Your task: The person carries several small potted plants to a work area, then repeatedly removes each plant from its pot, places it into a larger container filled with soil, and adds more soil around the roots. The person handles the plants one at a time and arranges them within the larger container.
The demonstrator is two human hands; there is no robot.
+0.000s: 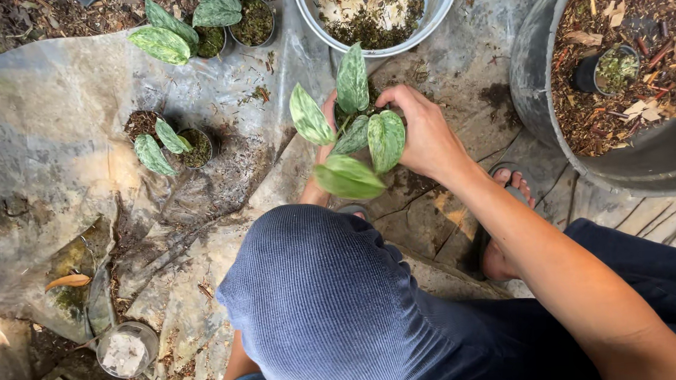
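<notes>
Both hands, left hand [325,128] and right hand [422,134], close their grip around a small potted plant [354,130] with variegated green-white leaves; a grey tub [380,11] of soil sits just beyond.

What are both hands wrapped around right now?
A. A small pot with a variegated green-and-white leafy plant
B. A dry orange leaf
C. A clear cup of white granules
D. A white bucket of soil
A: the right hand and the left hand, partly hidden by leaves, close on either side of the small potted plant with variegated leaves, while the white bucket stands apart behind it.
</notes>
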